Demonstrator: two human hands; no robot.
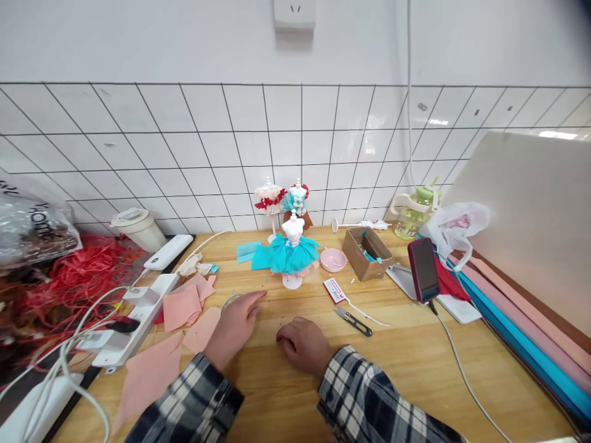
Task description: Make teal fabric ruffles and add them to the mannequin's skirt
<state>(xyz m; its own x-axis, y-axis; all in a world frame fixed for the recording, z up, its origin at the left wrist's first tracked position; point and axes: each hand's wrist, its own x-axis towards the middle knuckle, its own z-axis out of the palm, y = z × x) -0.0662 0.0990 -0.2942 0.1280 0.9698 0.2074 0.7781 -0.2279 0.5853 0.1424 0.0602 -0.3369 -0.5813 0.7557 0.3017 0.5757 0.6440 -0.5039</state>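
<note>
My left hand (234,326) is over the wood table, index finger stretched out to the right and thumb apart, with nothing visible in it. Behind it a round, clear-rimmed object (227,301) is partly hidden. My right hand (305,346) rests on the wood with its fingers curled closed; whatever may be inside is hidden. Beyond both hands a small white dress form (292,230) stands upright in a turquoise tulle skirt (294,255). Flat turquoise fabric pieces (249,250) lie beside it. Black thread snips (353,321) and a white-and-red labelled card (335,290) lie right of my right hand.
Two more dressed forms (272,200) stand by the tiled wall. A pink dish (333,260) and cardboard box (368,253) are right of centre. Peach fabric (154,375), a power strip (138,323) and red strands (92,271) fill the left; a cabled phone (423,271) stands right.
</note>
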